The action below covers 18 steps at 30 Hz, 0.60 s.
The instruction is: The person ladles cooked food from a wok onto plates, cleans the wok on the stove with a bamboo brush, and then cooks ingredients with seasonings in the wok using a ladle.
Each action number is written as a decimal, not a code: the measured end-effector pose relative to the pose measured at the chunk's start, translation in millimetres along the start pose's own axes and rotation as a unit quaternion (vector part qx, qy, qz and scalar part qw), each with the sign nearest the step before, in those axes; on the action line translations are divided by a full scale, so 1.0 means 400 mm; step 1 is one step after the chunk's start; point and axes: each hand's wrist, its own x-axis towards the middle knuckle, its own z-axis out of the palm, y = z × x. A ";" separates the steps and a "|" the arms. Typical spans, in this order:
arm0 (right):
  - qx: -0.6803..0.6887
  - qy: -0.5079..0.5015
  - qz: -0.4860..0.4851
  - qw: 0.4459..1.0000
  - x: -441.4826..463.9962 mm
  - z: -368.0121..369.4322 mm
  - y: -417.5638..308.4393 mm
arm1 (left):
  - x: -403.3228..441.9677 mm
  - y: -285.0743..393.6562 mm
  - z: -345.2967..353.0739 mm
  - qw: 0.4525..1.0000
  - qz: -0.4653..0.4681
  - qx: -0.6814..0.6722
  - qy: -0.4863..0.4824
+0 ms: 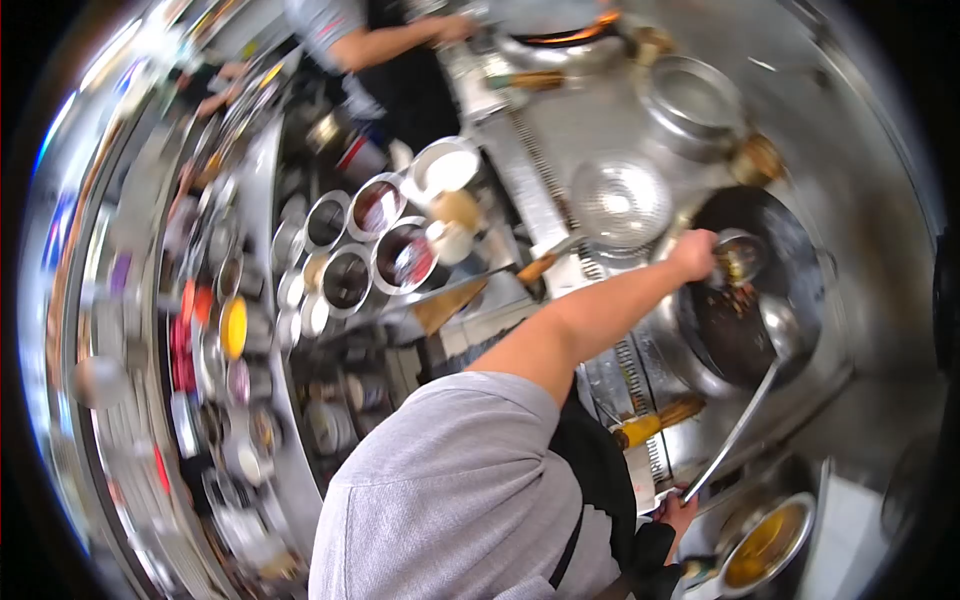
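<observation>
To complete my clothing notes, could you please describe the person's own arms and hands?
The left arm wears a short grey sleeve, bare below it; the left hand is gloveless. The right hand looks gloveless too; its sleeve is unclear.

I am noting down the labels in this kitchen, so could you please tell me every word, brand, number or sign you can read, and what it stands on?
No text can be read in this picture.
Co-worker's sleeve: a reddish mark, too blurred to tell if it is lettering.
Red-banded container: any print is too blurred to read.
Wok and ladle: no lettering shows.
</observation>
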 end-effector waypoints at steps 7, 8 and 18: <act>-0.008 -0.137 -0.107 0.985 0.054 0.090 -0.268 | -0.255 -0.096 -0.325 0.845 -0.145 -0.512 0.049; -0.022 -0.156 -0.127 0.979 0.051 0.112 -0.310 | -0.325 -0.117 -0.378 0.845 -0.148 -0.509 0.072; -0.127 -0.516 -0.017 0.847 -0.166 0.469 -0.523 | -0.975 -0.404 -0.644 0.836 -0.292 -0.447 0.127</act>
